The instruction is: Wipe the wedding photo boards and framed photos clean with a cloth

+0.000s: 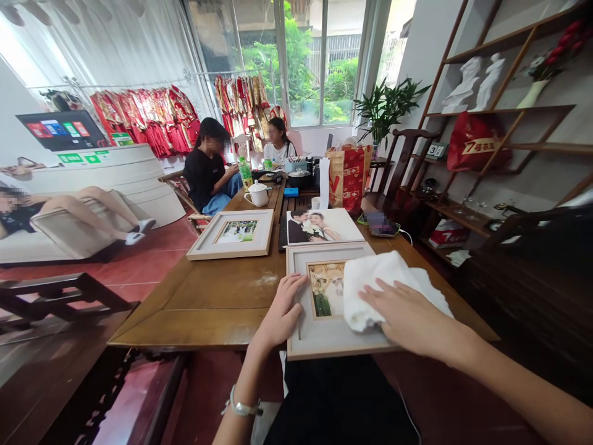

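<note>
A pale wooden picture frame [301, 340] with a grey-white mat and a wedding photo [319, 290] lies at the table's near edge, slightly past it. My left hand [283, 309] rests on the frame's left side, fingers apart and thumb on the mat. Over the frame's right part lies a folded white towel [393, 272], which hides part of the photo. Spread flat on that towel is my right hand [403, 312], its fingers stretched out. Beyond the frame lies a couple's portrait print [343, 228]. A second framed photo [231, 235] lies to the left.
On the wooden table [208, 309] stand a white lidded cup [257, 194], a green-labelled bottle [244, 173] and a red-and-tan paper bag [351, 176]. A phone [380, 224] with a cable lies at right. Two people [208, 167] sit at the far end; another reclines on a sofa [69, 222].
</note>
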A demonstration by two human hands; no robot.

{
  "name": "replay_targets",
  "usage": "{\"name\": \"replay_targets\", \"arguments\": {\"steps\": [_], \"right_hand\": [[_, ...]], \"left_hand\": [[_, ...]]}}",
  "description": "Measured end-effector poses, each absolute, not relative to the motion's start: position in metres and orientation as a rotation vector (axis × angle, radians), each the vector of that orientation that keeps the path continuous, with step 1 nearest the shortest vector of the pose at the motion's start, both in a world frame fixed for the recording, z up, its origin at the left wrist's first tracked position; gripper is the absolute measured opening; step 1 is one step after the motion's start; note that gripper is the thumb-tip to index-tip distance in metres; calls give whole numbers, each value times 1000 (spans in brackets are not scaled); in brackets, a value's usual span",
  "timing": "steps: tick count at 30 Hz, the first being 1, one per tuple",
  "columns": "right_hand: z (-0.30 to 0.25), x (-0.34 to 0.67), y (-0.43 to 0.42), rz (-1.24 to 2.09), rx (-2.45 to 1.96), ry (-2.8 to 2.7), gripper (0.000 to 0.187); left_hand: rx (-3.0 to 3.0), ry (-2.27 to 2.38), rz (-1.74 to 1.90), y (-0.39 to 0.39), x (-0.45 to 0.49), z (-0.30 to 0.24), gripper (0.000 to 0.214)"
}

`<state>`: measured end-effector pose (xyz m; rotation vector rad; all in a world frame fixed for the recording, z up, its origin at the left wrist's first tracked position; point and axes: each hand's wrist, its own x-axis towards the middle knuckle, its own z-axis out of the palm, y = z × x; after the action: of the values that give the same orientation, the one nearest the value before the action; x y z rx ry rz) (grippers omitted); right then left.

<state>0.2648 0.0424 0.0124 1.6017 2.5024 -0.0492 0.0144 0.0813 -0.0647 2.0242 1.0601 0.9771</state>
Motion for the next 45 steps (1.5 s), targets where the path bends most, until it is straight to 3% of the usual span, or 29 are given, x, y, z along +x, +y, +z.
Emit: {"name": "replay_targets", "arguments": {"steps": [6, 17, 21, 27, 31, 45], "right_hand": [[-12, 227, 71, -116, 1514, 2743, 75], [28, 231, -8, -635, 872, 2923, 85], [27, 256, -8, -486, 1107, 2806, 87], [-6, 272, 48, 12, 1548, 2620, 70], [-20, 271, 101, 21, 1633, 2732, 72], [-6, 165, 164, -96, 1089, 3101, 51]], "left_hand": [[1995, 1088, 1016, 80, 16, -65, 39], [2003, 1054, 1078, 83, 16, -70, 40], [2036, 1046, 1040, 83, 15, -70, 46], [2043, 1069, 980, 80, 14, -65, 58], [2063, 1057, 989, 80, 15, -63, 59], [2066, 1023, 1024, 84, 15, -65, 54]]}}
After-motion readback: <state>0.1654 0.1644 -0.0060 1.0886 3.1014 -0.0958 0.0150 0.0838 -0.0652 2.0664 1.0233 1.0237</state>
